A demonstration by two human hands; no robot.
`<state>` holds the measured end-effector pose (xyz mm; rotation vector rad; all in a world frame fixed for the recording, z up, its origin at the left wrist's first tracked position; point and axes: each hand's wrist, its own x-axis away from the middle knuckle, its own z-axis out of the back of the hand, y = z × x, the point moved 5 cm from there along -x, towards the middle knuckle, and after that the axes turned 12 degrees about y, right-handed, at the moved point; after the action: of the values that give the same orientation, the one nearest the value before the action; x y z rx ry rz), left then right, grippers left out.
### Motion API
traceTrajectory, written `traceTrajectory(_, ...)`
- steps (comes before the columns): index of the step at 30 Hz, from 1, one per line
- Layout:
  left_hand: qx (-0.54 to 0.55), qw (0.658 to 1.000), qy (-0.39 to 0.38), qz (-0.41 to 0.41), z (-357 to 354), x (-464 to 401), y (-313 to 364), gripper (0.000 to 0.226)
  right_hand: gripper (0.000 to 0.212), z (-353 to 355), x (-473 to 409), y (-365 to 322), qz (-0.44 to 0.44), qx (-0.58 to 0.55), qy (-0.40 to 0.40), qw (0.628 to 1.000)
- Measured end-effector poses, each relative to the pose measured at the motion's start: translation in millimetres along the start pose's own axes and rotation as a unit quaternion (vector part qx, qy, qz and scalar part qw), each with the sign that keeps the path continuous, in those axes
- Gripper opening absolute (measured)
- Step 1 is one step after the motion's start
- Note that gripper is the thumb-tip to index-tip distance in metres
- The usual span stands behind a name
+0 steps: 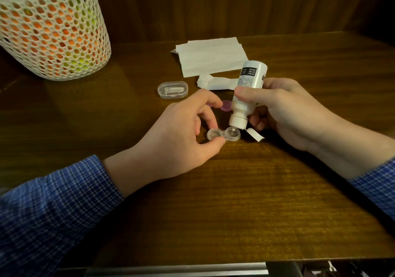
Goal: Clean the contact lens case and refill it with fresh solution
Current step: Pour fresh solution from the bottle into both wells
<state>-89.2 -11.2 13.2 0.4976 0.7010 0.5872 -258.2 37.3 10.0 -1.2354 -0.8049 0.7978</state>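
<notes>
The right hand [284, 107] is gripping the upturned solution bottle [248, 92], its nozzle hanging just above the right well of the lens case [223, 135]. The left hand [181, 135] is pinching the case's left well between thumb and fingers [210, 124], holding it flat on the counter [235, 201]. A gentle squeeze with the tip kept off the plastic would likely be filling it cleanly; the left well is probably next. Purple caps [226, 106] are lying just behind. Tissues [211, 56], a small clear box [172, 90] and a mesh basket [53, 30] are sitting farther back against wood panelling.
</notes>
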Motion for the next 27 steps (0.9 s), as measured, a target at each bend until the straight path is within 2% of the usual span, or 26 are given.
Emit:
traceTrajectory(13, 0.0, 1.0, -0.004, 0.007, 0.3, -0.3, -1.1, 0.054, 0.018, 1.3, 0.6, -1.1, 0.03, 0.0, -0.01, 1.0)
traceTrajectory(27, -0.004, 1.0, -0.007, 0.012, 0.0, 0.1, -1.2, 0.053, 0.02, 2.1, 0.6, -0.9, 0.033, 0.006, -0.013, 0.999)
